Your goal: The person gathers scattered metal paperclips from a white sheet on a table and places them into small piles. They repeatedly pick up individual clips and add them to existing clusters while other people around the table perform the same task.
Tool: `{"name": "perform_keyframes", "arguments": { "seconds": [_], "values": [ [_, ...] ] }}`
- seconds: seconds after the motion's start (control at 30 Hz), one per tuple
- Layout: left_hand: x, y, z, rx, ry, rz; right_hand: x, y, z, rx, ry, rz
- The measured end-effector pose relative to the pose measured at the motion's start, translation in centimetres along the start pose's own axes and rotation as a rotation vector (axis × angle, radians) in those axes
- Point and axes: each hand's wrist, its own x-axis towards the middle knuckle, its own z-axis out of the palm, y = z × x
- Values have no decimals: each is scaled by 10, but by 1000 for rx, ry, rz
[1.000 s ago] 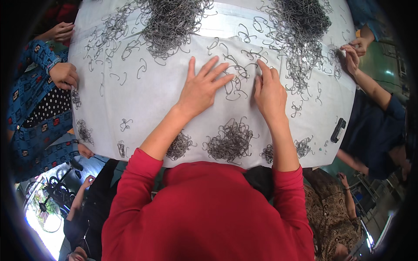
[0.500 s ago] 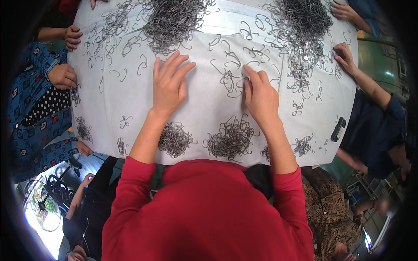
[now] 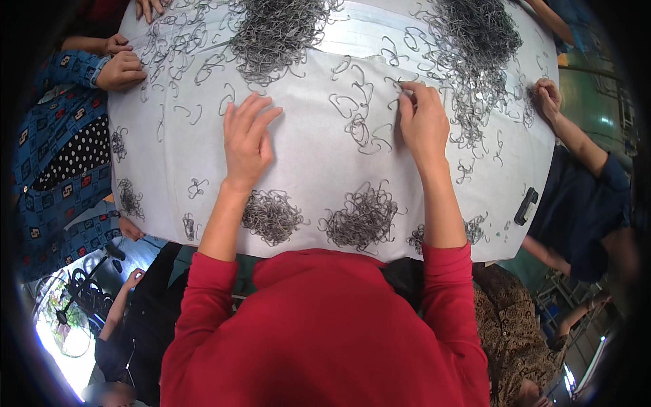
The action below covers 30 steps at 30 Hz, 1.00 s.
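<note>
Many small dark curved wire hooks lie on the white-covered table (image 3: 305, 136). My left hand (image 3: 249, 142) is held over the cloth left of the middle, fingers apart and nothing in them. Its fingertips are near a few loose hooks. My right hand (image 3: 425, 122) is right of the middle, its thumb and bent index finger close together at a wire hook (image 3: 392, 81); the contact is small and hard to see. Left of it is a loose string of hooks (image 3: 356, 125). Two heaps, a left one (image 3: 272, 217) and a larger right one (image 3: 363, 216), lie between my forearms.
Big hook piles stand at the far left (image 3: 278, 37) and far right (image 3: 478, 30). Co-workers' hands rest at the left edge (image 3: 122, 70) and right edge (image 3: 548, 100). A black, stapler-like object (image 3: 526, 205) lies by the right edge. Small hook clusters line the near edge.
My right hand has moved right and slightly away from me, its index finger now more bent. My left hand has shifted a little left and nearer. A co-worker's hand at left reaches farther in.
</note>
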Motion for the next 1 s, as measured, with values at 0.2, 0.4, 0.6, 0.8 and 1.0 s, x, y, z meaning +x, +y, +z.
{"name": "perform_keyframes", "arguments": {
  "seconds": [0.2, 0.4, 0.6, 0.8, 1.0],
  "values": [
    [-1, -4, 6, 14, 65, 28, -11, -8, -2, 30, 60, 46],
    [-1, -4, 6, 2, 64, 39, -20, -7, -9, 76, -107, -8],
    [0, -2, 5, -2, 48, 34, 19, -2, 8, -97, 83, 42],
    [1, -2, 3, 13, 40, 35, 33, -27, 5, 77, -137, -133],
    [0, -1, 4, 6, 31, 45, 65, -7, 7, -190, 64, 53]
  ]
}}
